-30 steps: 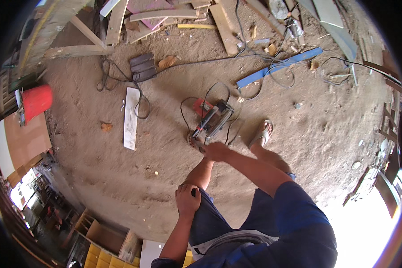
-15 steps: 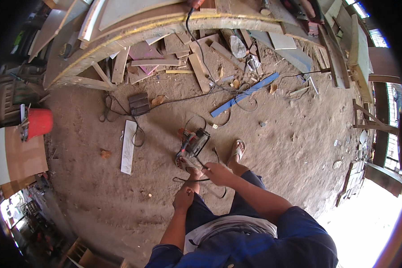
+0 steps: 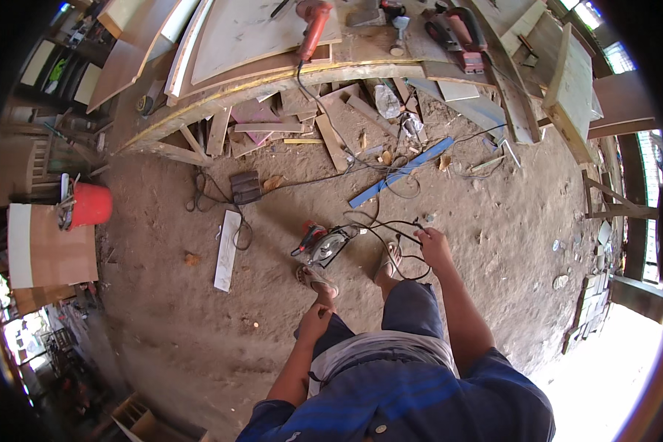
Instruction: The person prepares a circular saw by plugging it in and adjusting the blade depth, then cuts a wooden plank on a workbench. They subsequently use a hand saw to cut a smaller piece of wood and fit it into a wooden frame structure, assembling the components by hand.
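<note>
A circular saw (image 3: pixel 328 246) with a red and black body and a shiny guard sits on the dirt floor, just in front of my feet. Its black power cord (image 3: pixel 390 224) loops to the right of it. My right hand (image 3: pixel 435 249), out to the right of my right foot, is closed on this cord, and loose loops hang below it. At my left knee, my left hand (image 3: pixel 314 322) rests with curled fingers, and nothing shows in it.
A workbench (image 3: pixel 272 77) across the far side carries a red corded power tool (image 3: pixel 314 29), a hammer (image 3: pixel 398 35) and a red-black sander (image 3: pixel 460 37). Beneath lie wood offcuts, near a blue strip (image 3: pixel 401 172). Left are a white board (image 3: pixel 227 251) and a red bucket (image 3: pixel 90 204).
My right hand has swung right and away from my body, drawing the cord with it. The saw has shifted slightly and its guard now shows more. More of the bench top has come into view.
</note>
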`<action>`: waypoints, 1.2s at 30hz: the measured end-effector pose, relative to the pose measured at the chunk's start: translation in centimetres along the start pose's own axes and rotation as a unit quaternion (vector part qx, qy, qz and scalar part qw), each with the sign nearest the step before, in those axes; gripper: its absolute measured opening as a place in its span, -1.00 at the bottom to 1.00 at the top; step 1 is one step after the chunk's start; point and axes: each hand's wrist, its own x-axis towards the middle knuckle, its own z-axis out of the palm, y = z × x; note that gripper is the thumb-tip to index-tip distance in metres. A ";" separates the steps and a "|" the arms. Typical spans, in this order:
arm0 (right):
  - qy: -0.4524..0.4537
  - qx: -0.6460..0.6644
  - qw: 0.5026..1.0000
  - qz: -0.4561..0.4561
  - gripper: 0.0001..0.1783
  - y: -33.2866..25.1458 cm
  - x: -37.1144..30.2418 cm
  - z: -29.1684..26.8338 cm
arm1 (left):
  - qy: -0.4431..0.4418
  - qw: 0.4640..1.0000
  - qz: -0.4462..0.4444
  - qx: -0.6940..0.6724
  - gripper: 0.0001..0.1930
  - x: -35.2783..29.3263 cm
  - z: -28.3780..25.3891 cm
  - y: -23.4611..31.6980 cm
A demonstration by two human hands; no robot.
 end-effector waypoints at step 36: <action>-0.001 -0.187 0.982 -0.027 -0.64 12.8 6.1 -12.6 | 0.086 0.994 0.023 0.064 -0.66 -6.1 3.0 14.9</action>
